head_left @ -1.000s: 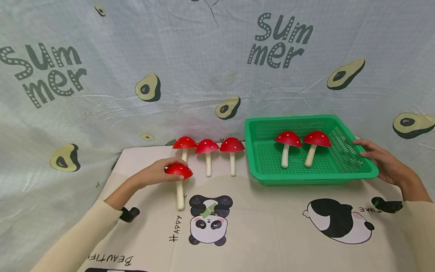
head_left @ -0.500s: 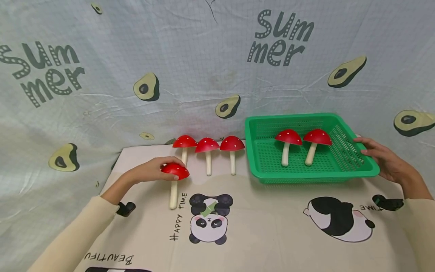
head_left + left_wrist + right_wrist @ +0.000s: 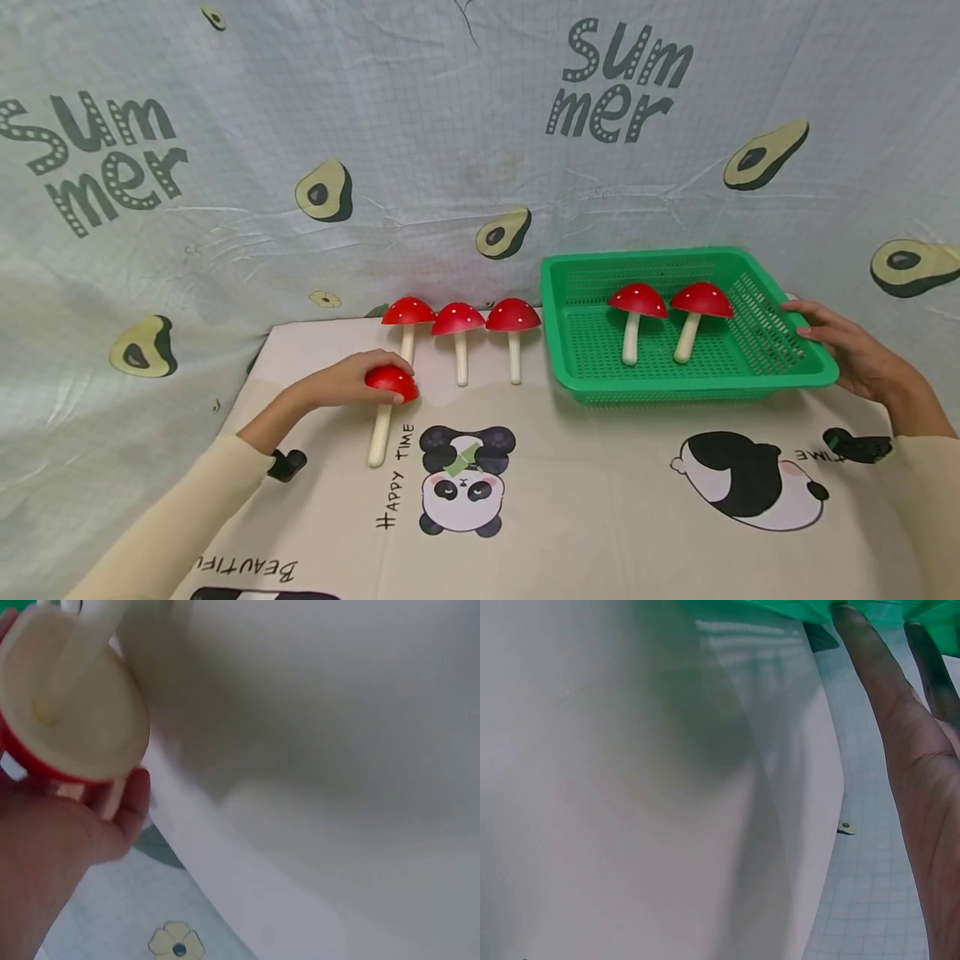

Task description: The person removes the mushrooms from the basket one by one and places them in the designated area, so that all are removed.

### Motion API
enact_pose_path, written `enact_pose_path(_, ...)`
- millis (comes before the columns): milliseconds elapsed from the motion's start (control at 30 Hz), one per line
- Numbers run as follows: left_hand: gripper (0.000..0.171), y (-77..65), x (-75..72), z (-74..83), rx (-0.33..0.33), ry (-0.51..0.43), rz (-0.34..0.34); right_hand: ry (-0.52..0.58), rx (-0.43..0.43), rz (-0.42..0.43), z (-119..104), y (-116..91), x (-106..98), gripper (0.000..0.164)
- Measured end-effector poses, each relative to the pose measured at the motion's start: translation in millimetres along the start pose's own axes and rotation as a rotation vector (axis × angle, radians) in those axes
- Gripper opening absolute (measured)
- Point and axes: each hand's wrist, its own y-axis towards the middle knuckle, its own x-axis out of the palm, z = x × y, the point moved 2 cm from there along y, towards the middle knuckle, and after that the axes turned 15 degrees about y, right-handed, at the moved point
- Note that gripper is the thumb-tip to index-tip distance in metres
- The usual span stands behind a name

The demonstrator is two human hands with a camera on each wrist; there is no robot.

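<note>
My left hand [image 3: 348, 381] grips a toy mushroom [image 3: 378, 437] by its red, white-dotted cap. Its pale stem points toward me and slants slightly left. From the left wrist view, the cream hollow underside of the cap [image 3: 90, 705] shows, with fingers around its outer side. Whether the stem touches the table cannot be told. At the far right, my right hand [image 3: 862, 354] rests against the right end of a green basket [image 3: 697, 385]. In the right wrist view its fingers [image 3: 877, 667] reach out fairly straight to the green plastic. Two mushrooms [image 3: 637, 304] [image 3: 701, 302] lie inside the basket.
Three more mushrooms [image 3: 408, 312] [image 3: 457, 319] [image 3: 513, 316] lie in a row along the table's back edge, left of the basket. A printed cloth curtain [image 3: 420, 125] hangs right behind them. Panda drawings and lettering mark the tablecloth [image 3: 585, 492].
The gripped mushroom has shifted slightly left, and its stem's lower end has swung left, so it now slants. My right hand and the basket have stayed in place.
</note>
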Motion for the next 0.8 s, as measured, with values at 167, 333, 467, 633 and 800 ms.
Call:
enact_pose_path(167, 0.045, 3.7, 10.4, 5.0, -0.039, 0.040, 0.063, -0.003, -0.012, 0.001, 0, 0, 0, 0.058)
enact_pose_path(333, 0.050, 1.2, 13.3, 5.5, -0.055, 0.021, 0.053, -0.019, -0.014, 0.004, 0, -1, 1, 0.058)
enact_pose_path(467, 0.054, -4.1, 9.7, 2.7, -0.045, -0.063, -0.040, -0.018, -0.019, 0.004, 0, -1, 3, 0.058)
enact_pose_path(633, 0.056, -7.4, 3.7, 0.5, -0.035, -0.152, -0.103, -0.011, -0.019, 0.006, 0, -1, 3, 0.057)
enact_pose_path(800, 0.055, -4.3, 3.8, -2.5, -0.040, -0.166, -0.079, -0.023, -0.020, 0.033, 1, -1, 2, 0.057)
